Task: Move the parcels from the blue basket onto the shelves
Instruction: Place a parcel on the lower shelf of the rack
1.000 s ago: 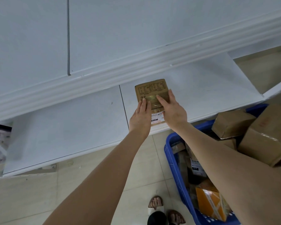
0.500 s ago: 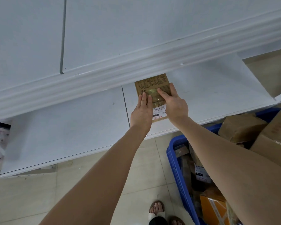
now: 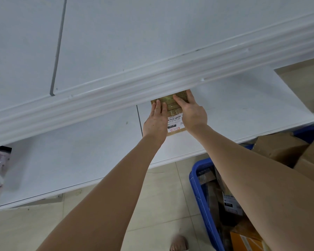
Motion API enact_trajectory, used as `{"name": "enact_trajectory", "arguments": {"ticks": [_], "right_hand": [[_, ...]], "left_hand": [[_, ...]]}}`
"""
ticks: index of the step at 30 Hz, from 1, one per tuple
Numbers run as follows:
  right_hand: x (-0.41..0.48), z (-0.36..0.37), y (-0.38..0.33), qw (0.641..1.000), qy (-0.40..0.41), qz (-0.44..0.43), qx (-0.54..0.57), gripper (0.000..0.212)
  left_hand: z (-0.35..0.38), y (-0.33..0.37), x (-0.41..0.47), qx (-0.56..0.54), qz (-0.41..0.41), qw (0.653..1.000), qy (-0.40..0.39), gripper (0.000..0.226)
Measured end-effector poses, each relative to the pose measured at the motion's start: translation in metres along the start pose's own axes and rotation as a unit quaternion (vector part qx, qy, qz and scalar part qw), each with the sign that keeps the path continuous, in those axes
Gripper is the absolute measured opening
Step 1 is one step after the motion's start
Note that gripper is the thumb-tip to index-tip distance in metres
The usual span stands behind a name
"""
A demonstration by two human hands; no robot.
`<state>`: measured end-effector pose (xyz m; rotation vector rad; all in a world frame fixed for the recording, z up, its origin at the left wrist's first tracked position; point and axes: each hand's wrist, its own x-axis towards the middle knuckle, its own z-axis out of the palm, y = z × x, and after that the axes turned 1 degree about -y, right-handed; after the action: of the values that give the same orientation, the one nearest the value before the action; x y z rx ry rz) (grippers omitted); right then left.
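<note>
Logged flat brown parcel lying label-up on the lower shelf, just right of the panel seam, with its far end tucked under the moulded front lip of the upper shelf. Noted left hand laid flat along the parcel's left edge, fingers straight and together, pinching nothing. Noted right hand spread flat on top toward the right side, fingers reaching to the far end, likewise gripping nothing. Judged as the closing part of a placement: sliding the parcel farther in along the board.

To do well:
- Push with both palms evenly to avoid skewing the parcel.
- Press lightly, just enough for friction; expect easy sliding of cardboard on painted board.
- Watch knuckles against the upper lip, close above the fingertips.
- Stop with the near end well inside the shelf's near edge; cannot tell the depth left behind the lip.
- Lift hands up and back without dragging the parcel nearer.

Counted several more cardboard parcels in the blue basket at near right on the floor. Judged plenty left to move.
</note>
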<state>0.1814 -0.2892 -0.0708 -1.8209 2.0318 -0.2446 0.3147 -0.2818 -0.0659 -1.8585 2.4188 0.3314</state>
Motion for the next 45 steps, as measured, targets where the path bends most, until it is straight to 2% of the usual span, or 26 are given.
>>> {"name": "enact_trajectory", "arguments": {"ticks": [6, 12, 25, 31, 40, 45], "right_hand": [[0.000, 0.002, 0.002, 1.000, -0.006, -0.010, 0.017, 0.073], [-0.030, -0.016, 0.003, 0.999, -0.023, 0.032, 0.007, 0.092], [-0.143, -0.085, 0.048, 0.996, -0.045, 0.071, -0.035, 0.085], [-0.177, -0.110, 0.105, 0.995, -0.062, 0.065, -0.038, 0.081], [-0.233, -0.137, 0.240, 0.991, -0.127, 0.014, -0.040, 0.080], [-0.256, -0.151, 0.315, 0.987, -0.147, 0.064, -0.026, 0.074]], "left_hand": [[-0.004, 0.001, -0.003, -0.001, -0.001, 1.000, -0.006, 0.080], [-0.028, 0.013, -0.022, -0.006, -0.010, 1.000, -0.026, 0.090], [-0.068, 0.107, -0.094, -0.003, 0.037, 0.994, -0.098, 0.083], [-0.054, 0.176, -0.112, 0.004, 0.050, 0.992, -0.114, 0.082], [-0.006, 0.324, -0.144, -0.066, -0.045, 0.982, -0.174, 0.071], [0.027, 0.394, -0.155, -0.109, -0.065, 0.969, -0.211, 0.067]]}}
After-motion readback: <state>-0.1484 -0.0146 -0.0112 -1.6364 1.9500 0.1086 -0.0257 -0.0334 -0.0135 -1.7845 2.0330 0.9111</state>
